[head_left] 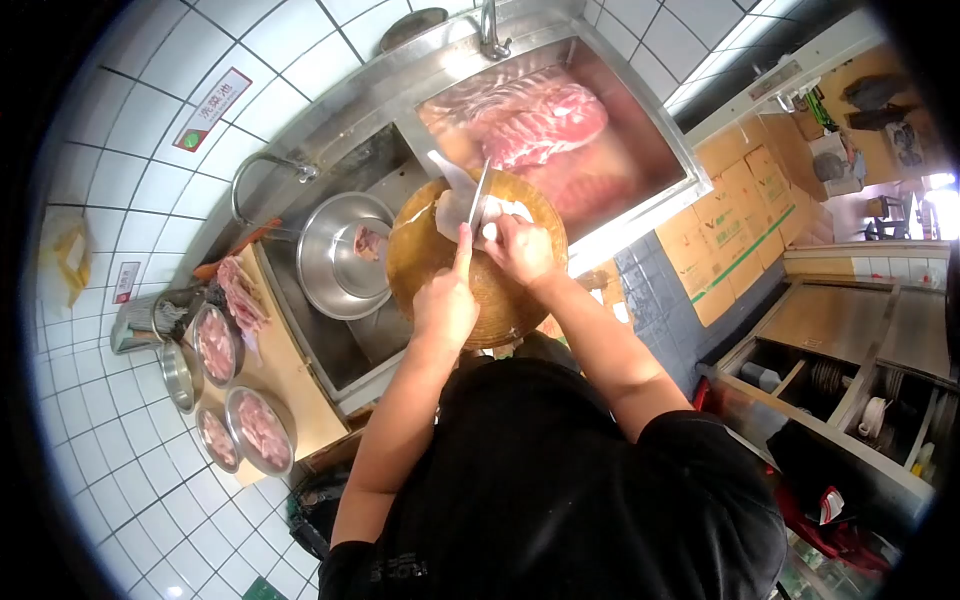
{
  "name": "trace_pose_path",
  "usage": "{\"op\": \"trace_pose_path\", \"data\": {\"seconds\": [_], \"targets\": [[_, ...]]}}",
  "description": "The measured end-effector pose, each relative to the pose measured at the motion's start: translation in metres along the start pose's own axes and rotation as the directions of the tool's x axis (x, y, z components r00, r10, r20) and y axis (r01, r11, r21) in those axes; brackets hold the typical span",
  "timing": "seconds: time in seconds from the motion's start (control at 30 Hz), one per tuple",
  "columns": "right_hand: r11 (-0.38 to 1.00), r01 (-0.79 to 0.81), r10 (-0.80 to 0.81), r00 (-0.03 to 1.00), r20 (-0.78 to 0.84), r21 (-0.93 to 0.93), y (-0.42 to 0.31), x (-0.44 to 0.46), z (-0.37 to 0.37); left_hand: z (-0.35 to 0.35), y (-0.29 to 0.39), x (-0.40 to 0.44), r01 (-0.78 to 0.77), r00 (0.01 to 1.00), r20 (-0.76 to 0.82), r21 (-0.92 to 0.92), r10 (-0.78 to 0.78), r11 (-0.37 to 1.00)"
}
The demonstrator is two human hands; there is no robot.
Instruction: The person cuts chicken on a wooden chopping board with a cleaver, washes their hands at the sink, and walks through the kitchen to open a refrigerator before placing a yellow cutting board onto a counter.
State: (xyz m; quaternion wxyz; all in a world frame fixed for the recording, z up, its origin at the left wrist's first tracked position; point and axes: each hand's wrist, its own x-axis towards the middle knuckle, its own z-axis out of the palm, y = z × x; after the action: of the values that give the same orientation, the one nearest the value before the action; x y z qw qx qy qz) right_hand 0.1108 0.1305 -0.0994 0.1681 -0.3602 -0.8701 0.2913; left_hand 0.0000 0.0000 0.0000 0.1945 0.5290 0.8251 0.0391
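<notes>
A round wooden chopping block (408, 265) sits in front of me at the sink's edge. My left hand (446, 305) is closed round a knife (481, 190), its index finger stretched along the blade's back; the handle is hidden. The blade points away from me over a pale, whitish piece of meat (458, 180) on the block. My right hand (522, 250) is closed, its fingers bent against the pale meat just right of the blade. The exact kind of meat cannot be made out.
A sink basin (650, 150) beyond the block holds a large slab of ribs (545, 120) in reddish water. Left of the block, a steel bowl (325, 285) stands in another basin. Several bowls of cut meat (262, 430) stand on a board (310, 400). Flattened cardboard (735, 230) lies right.
</notes>
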Motion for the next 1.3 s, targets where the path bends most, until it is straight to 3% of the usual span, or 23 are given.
{"op": "trace_pose_path", "data": {"seconds": [0.1,0.3,0.43,0.5,0.63,0.8,0.9,1.0,1.3], "targets": [[0.992,0.081,-0.066,0.987,-0.146,0.101,-0.003,0.002,0.000,-0.002,-0.011,0.011,-0.007,0.999,-0.046,-0.060,0.004,0.998],[0.987,0.128,-0.108,0.976,-0.191,0.098,-0.010,-0.020,0.000,0.003,-0.030,0.004,-0.042,0.996,-0.085,-0.278,0.019,0.960],[0.978,0.156,-0.121,0.965,-0.235,0.140,-0.007,-0.023,0.001,0.009,-0.036,0.003,-0.103,0.973,-0.230,-0.353,0.020,0.930],[0.973,0.179,-0.136,0.955,-0.262,0.148,-0.006,-0.023,0.000,0.005,-0.035,0.006,-0.070,0.984,-0.179,-0.362,0.004,0.930],[0.982,0.187,-0.179,0.951,-0.252,0.008,-0.006,-0.022,-0.002,0.011,-0.040,0.011,-0.130,0.981,-0.181,-0.394,0.062,0.910],[0.931,0.265,-0.314,0.932,-0.180,-0.252,-0.007,-0.016,-0.014,0.015,-0.041,0.009,-0.107,0.984,-0.171,-0.359,0.048,0.927],[0.903,0.309,-0.360,0.923,-0.134,-0.298,0.001,-0.007,-0.014,0.016,-0.044,0.005,-0.092,0.979,-0.202,-0.418,0.006,0.904],[0.923,0.301,-0.315,0.949,-0.022,-0.239,0.005,-0.001,-0.013,0.010,-0.041,0.001,-0.047,0.982,-0.186,-0.460,-0.044,0.887],[0.951,0.259,-0.279,0.954,-0.108,-0.169,0.015,-0.014,-0.010,0.010,-0.040,0.008,-0.064,0.985,-0.172,-0.414,-0.009,0.908]]}}
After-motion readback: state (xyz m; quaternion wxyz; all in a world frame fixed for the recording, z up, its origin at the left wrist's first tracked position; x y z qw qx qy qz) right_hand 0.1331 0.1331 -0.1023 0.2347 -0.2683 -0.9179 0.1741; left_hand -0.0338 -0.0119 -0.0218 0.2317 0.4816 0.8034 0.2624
